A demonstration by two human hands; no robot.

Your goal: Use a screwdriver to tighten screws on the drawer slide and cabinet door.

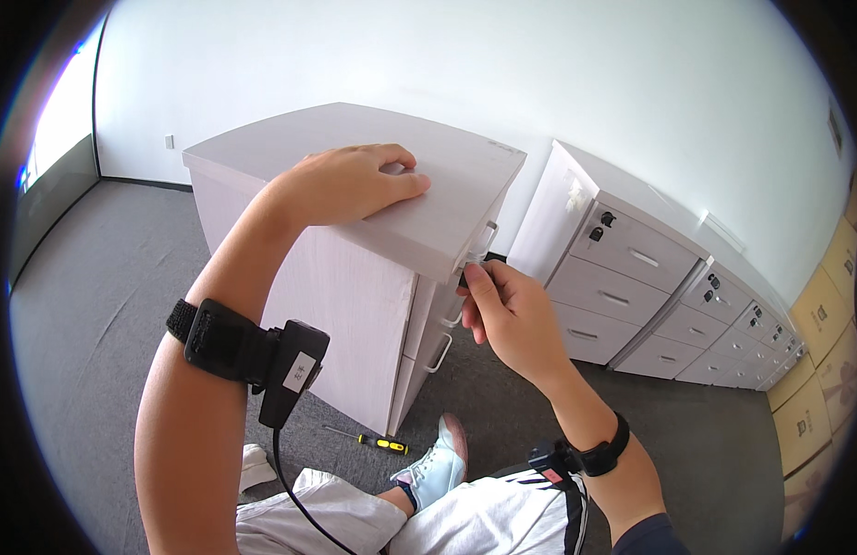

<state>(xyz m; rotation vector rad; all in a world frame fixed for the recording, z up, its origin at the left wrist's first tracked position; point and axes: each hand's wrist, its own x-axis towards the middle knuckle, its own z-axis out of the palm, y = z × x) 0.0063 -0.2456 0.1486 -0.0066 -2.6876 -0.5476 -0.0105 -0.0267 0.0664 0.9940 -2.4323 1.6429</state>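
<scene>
A pale wood-grain drawer cabinet [345,314] stands in front of me, turned so its drawer fronts face right. My left hand [359,185] rests on the cabinet's top [299,148], its thumb stretched out and apart from the bent index finger. At the upper front corner, just under the top's edge, my right hand [507,310] pinches a small black piece [464,279], which looks like a key at the top drawer; the fingers partly hide it. White bar handles, the lowest handle [440,353] among them, run down the drawer fronts beside that hand.
Along the white wall at right stands a row of similar drawer cabinets [614,298], with black keys [602,225] hanging from locks. Cardboard boxes [802,427] are stacked at far right. A yellow-and-black screwdriver [382,444] lies on the grey carpet by my shoe [436,467].
</scene>
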